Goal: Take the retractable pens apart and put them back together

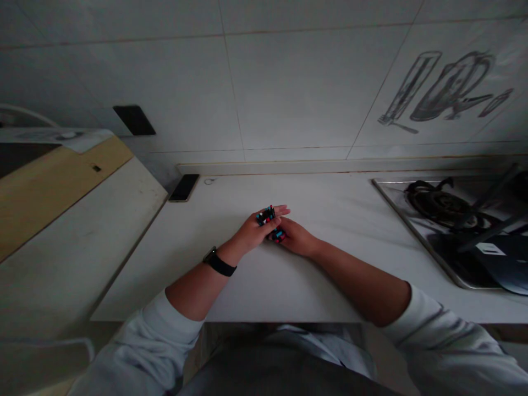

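My left hand (249,232) and my right hand (299,238) meet over the middle of the white counter. In my left hand, between thumb and fingers, is a cluster of small black, red, light blue and white pieces (266,215); its kind is too small to make out. A similar dark cluster with blue and pink-red bits (278,236) shows under my left thumb, against the curled fingers of my right hand. I cannot tell whether the two clusters are one thing. A few left fingertips stick out past the upper cluster. The hands partly hide both.
A phone (184,187) lies at the counter's (322,297) back left, beside a small ring-shaped item (209,181). To the right, a gas hob (431,242) carries a burner and dark cookware. A white cabinet-like panel (82,242) borders the left side. The tiled wall rises behind.
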A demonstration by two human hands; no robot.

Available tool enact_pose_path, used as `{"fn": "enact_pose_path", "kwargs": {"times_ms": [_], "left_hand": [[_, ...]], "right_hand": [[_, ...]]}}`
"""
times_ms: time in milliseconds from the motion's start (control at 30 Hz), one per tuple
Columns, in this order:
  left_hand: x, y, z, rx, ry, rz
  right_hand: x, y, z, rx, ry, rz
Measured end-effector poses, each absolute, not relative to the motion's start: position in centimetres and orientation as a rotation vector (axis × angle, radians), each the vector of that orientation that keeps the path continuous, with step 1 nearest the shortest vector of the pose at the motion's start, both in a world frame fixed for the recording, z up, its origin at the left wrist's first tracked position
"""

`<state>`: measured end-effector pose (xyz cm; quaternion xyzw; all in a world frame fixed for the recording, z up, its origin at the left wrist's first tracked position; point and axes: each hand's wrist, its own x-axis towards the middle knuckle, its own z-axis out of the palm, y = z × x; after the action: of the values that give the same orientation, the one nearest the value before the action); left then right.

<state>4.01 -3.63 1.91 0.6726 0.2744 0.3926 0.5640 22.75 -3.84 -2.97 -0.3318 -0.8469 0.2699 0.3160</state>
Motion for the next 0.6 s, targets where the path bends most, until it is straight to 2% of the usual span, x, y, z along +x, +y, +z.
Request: {"fn": "enact_pose_path", "kwargs": {"times_ms": [233,600], "left_hand": [[4.2,-2.9,0.6,1.463,0.834,1.028],[3.6,-1.4,-0.6,1.476,1.055,1.069]], "right_hand": [[22.6,-4.3,-1.6,-0.98,-2.179,0.82],[23.3,-4.1,-0.7,-1.367,-2.084,0.66]]}}
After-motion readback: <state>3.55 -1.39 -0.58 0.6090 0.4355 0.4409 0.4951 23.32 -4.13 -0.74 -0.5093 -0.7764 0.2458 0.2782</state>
